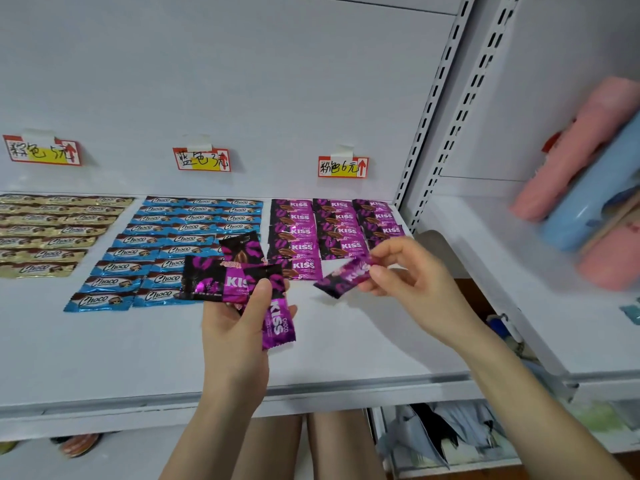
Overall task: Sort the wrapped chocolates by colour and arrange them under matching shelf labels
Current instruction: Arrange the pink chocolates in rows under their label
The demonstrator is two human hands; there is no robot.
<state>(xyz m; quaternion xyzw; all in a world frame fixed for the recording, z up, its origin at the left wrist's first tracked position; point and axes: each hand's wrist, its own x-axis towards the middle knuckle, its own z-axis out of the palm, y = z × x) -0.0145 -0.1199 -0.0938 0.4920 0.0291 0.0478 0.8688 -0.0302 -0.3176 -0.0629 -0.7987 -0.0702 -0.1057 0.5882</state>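
On the white shelf (138, 358) lie three groups of wrapped chocolates: gold ones (52, 233) at the left, blue ones (166, 244) in the middle, purple KISS ones (332, 226) at the right. Each group sits below a red-and-yellow label: left label (43, 151), middle label (202, 159), right label (343, 167). My left hand (239, 327) grips a fan of several purple chocolates (239, 278) above the shelf. My right hand (405, 271) pinches one purple chocolate (343, 277) just in front of the purple rows.
Slotted shelf uprights (433, 109) stand right of the purple group. The neighbouring shelf at the right holds pink and blue rolled packs (585, 181). Below the shelf edge are my legs (311, 445) and a lower shelf with packaged goods (443, 438).
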